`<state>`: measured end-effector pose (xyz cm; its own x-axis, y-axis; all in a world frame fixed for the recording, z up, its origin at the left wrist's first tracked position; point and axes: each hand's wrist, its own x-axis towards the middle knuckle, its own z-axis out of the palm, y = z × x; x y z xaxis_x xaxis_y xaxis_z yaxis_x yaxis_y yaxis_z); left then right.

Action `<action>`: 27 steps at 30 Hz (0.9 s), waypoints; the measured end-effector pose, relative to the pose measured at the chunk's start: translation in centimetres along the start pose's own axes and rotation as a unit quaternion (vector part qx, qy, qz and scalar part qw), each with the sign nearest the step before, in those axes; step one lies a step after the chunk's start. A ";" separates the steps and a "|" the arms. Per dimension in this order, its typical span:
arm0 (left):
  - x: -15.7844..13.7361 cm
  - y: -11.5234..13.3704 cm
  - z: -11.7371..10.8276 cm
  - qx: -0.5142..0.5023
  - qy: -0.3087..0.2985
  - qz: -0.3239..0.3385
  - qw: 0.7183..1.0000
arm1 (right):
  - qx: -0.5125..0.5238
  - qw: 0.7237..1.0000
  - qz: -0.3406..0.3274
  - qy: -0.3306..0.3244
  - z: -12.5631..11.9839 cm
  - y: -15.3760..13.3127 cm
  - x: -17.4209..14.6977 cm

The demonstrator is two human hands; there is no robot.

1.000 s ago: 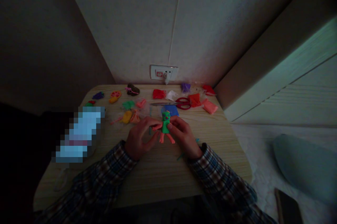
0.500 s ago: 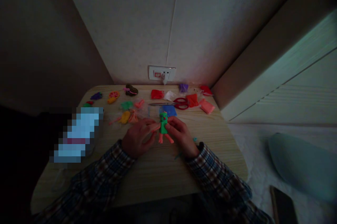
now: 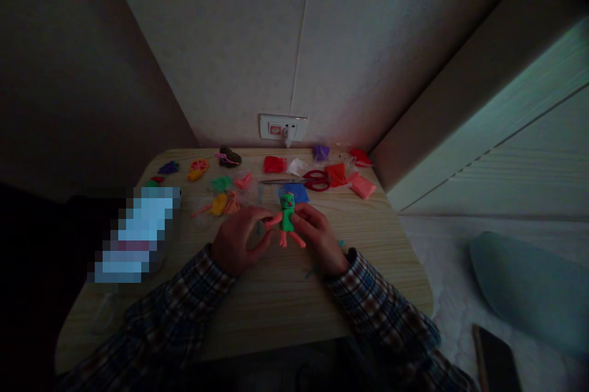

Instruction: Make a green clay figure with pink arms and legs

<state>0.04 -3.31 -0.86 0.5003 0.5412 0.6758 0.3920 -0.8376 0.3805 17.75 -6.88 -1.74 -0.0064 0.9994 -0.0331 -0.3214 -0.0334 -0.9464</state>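
A small clay figure [image 3: 288, 220] with a green head and body and pink limbs is held upright over the table. My right hand [image 3: 319, 235] pinches its body from the right side. My left hand [image 3: 242, 238] is curved at the figure's left, thumb and index finger apart, with the index fingertip at the end of the outstretched pink arm [image 3: 274, 219]; whether it touches is hard to make out. Behind the figure lies a blue clay packet [image 3: 297, 193]. Red-handled scissors [image 3: 317, 181] rest just beyond it.
Clay packets in red [image 3: 275, 164], orange [image 3: 337, 175], pink [image 3: 362, 185] and yellow [image 3: 218, 203] lie across the table [image 3: 276, 306]. Small clay pieces, one a citrus-like slice [image 3: 199, 165], sit at back left. A blurred-out bright screen [image 3: 138, 232] stands left. A wall socket [image 3: 283, 128] is behind.
My left thumb and index finger have spread from the pink arm, which now shows stretched out to the left. The figure has tilted slightly in my right hand.
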 end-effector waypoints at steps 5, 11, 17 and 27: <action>0.0 0.0 -0.1 0.020 0.013 -0.006 1.000 | 0.010 1.000 0.008 0.021 0.0 -0.1 0.1; 0.0 -0.2 -0.2 0.018 0.029 0.001 0.999 | 0.011 1.000 0.013 0.021 -0.1 -0.1 0.1; 0.0 -0.2 -0.3 0.034 0.019 0.013 0.999 | 0.014 1.000 0.011 0.023 -0.1 0.0 0.1; 0.0 -0.2 -0.3 0.007 0.036 0.015 0.999 | 0.041 0.999 0.009 0.018 -0.2 -0.2 0.0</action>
<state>-0.34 -3.15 -0.77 0.4557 0.5081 0.7308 0.3881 -0.8523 0.3506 17.96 -6.91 -1.61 0.0199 0.9978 -0.0633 -0.3977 -0.0502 -0.9161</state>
